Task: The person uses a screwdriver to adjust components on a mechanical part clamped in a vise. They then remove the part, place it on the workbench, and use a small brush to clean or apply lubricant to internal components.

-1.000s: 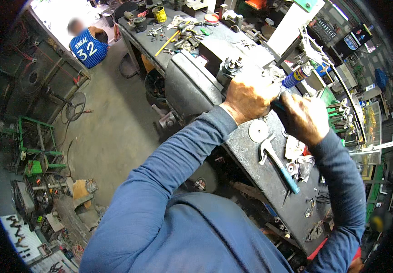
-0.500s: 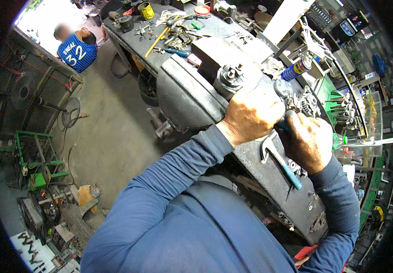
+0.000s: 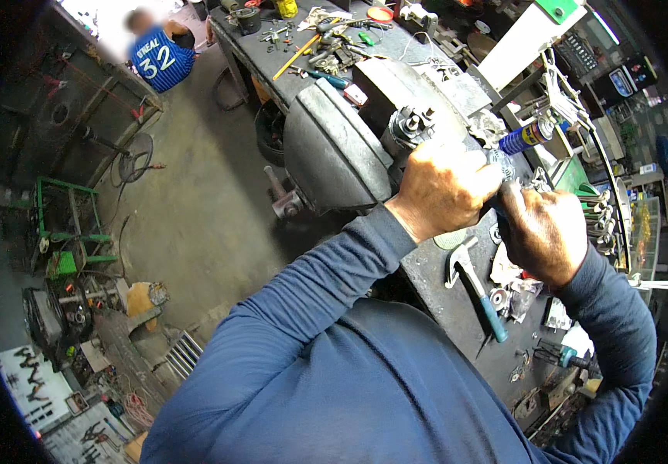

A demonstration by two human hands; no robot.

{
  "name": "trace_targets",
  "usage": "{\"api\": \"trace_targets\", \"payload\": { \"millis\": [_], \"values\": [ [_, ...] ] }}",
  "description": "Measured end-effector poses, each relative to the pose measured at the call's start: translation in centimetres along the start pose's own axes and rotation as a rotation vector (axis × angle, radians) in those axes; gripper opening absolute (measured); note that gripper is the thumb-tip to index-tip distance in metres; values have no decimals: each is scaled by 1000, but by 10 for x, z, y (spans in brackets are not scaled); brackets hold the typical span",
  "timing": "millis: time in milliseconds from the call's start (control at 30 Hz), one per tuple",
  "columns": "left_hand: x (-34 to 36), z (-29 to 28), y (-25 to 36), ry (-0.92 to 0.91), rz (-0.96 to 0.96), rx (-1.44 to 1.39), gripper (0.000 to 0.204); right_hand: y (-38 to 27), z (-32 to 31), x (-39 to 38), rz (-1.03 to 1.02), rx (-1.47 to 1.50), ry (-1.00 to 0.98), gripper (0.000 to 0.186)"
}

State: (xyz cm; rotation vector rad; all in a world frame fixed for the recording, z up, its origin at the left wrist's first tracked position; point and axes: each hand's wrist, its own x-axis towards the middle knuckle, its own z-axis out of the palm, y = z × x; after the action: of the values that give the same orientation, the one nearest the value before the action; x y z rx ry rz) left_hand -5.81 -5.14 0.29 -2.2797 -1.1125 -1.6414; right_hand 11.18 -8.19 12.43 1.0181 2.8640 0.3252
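Observation:
My left hand (image 3: 442, 185) is closed, knuckles up, over the bench, right of a heavy grey metal housing (image 3: 334, 151) and below a dark cylindrical fitting (image 3: 410, 124). Whatever it grips is hidden. My right hand (image 3: 544, 232) is closed on a dark tool handle (image 3: 498, 207), close against the left hand. A grey round metal part (image 3: 499, 161) shows just beyond the fingers, near a blue spray can (image 3: 521, 139). A claw hammer (image 3: 477, 286) with a teal handle lies below the hands, among washers and small plastic bags (image 3: 523, 298).
A person in a blue striped jersey (image 3: 160, 58) is at the doorway, upper left. The workbench (image 3: 264, 54) holds scattered tools and tins. A green metal frame (image 3: 71, 228), cables and piled parts line the left side; shelves and racks (image 3: 620, 116) crowd the right.
Over the last half second both closed hands moved away from my body, toward the back of the bench, having come nearer before that. The view has also shifted slightly.

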Motion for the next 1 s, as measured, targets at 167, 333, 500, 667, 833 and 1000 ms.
{"api": "trace_targets", "payload": {
  "millis": [167,333,500,667,833,1000],
  "values": [
    [5,3,-2,38,13,75,10,21,10,4,-72,-39,-1,21],
    [10,10,-3,75,30,136,9,32,25,4,-83,-47,187,20],
    [2,1,1,53,102,79,9,-16,22,-16,189,-61,85,21],
    [-1,-4,0,30,88,62,10,-24,4,-8,120,-87,31,16],
    [0,-2,4,2,48,42,10,-10,-4,-3,40,-63,-71,21],
    [5,12,6,36,-13,107,10,35,20,0,-126,-101,42,27]
  ]
}}
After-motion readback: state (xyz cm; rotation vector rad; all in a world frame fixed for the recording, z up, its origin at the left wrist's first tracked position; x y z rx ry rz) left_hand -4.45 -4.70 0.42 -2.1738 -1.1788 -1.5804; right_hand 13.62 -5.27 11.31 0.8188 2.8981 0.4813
